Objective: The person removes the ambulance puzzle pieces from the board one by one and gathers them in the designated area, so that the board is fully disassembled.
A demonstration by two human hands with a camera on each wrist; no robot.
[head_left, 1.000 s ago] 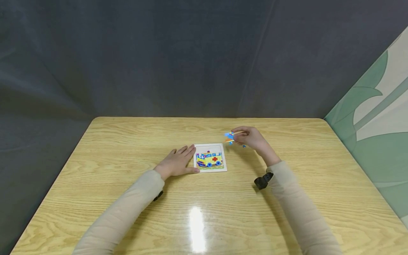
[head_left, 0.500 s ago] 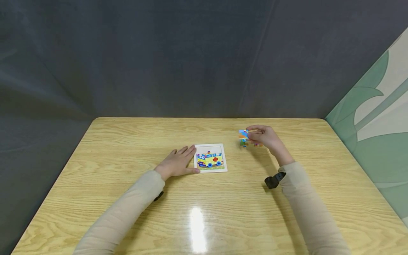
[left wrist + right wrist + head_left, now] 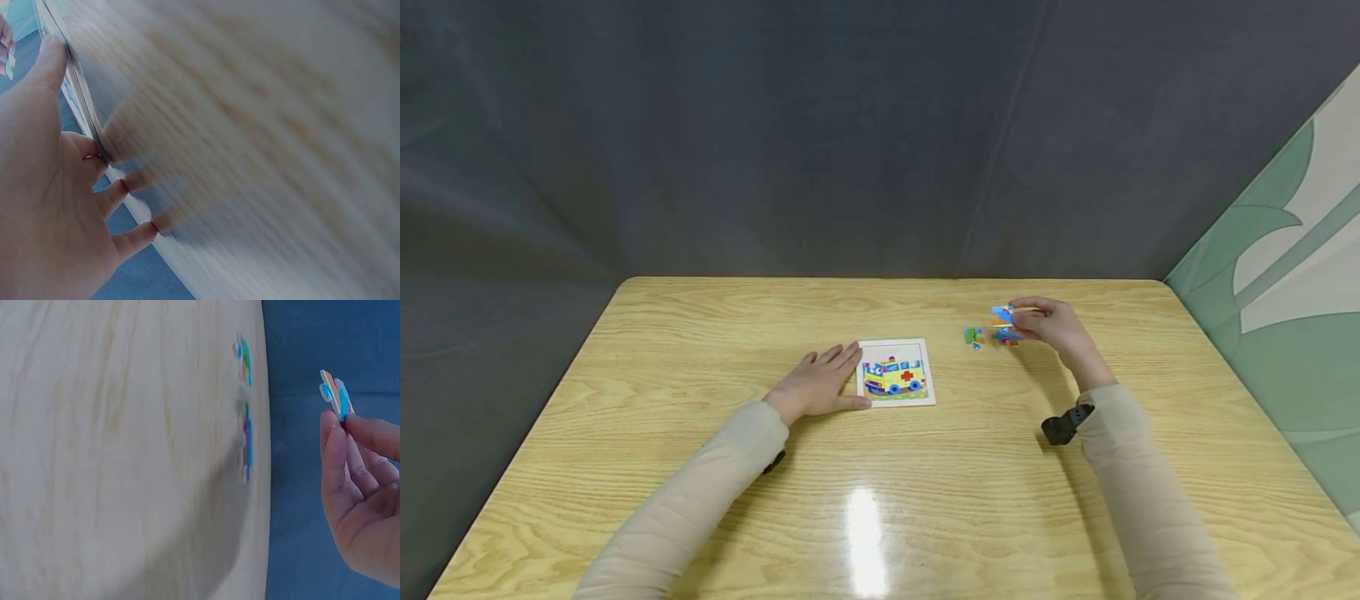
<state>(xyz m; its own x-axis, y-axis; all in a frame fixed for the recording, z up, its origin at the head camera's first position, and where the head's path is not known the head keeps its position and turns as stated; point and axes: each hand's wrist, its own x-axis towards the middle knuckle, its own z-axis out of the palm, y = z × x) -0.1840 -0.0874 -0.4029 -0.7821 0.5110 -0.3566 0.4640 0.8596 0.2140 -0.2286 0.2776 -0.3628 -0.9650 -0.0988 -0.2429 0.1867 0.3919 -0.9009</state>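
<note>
Left hand point(image 3: 820, 385): fingers extended and spread, nothing gripped; thumb and fingertips touch the left edge of the white puzzle frame point(image 3: 930, 379), which lies flat on the wooden counter point(image 3: 760, 517); ambulance picture point(image 3: 892, 377) fills its lower part, pale strip above; right hand point(image 3: 1052, 325): raised above the counter, thumb and fingers pinching a blue-and-orange puzzle piece point(image 3: 1002, 316), closed to its thickness; beneath, a blue piece point(image 3: 247, 444) and a green piece point(image 3: 973, 336) lie near each other, right of the frame.

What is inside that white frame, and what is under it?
A yellow ambulance picture fills the lower part of the white frame; above it shows a pale strip, mostly bare. Anything underneath is covered, so I cannot tell.
</note>
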